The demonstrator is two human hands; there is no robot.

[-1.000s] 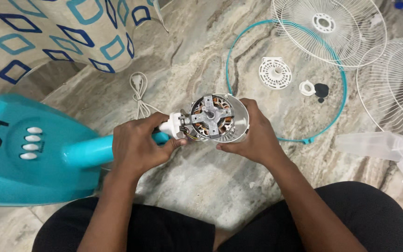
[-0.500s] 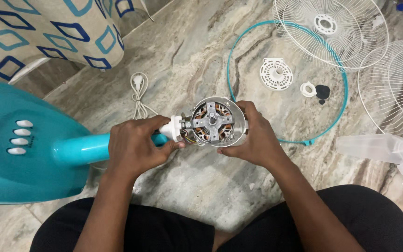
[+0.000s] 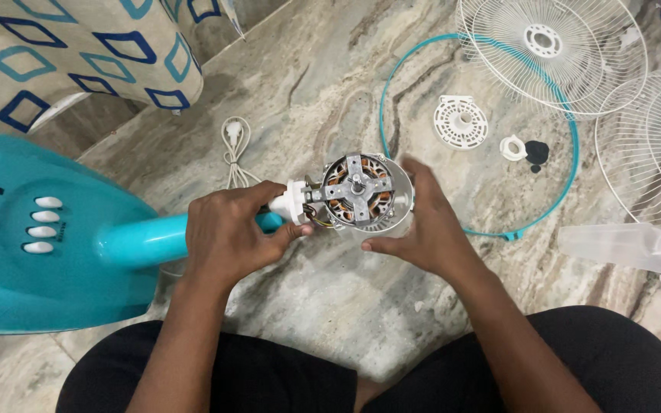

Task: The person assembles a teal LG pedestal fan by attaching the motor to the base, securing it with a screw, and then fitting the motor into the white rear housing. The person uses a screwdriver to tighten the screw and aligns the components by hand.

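At frame centre, head view: I see fan motor [image 3: 357, 193], copper windings and cross bracket exposed, held above marble floor [image 3: 330, 84]. Left hand [image 3: 227, 233] closed around teal neck [image 3: 143, 239] and white joint beside motor. Right hand [image 3: 422, 226] has loosened since half second ago: fingers now spread, cupping motor's right rim instead of wrapping it. Motor sits slightly higher in frame. I judge regrip or turn under way. Upper right: teal ring [image 3: 571, 130], white grilles [image 3: 552, 53], small white hub [image 3: 460, 121]. Left: teal base [image 3: 9, 260].
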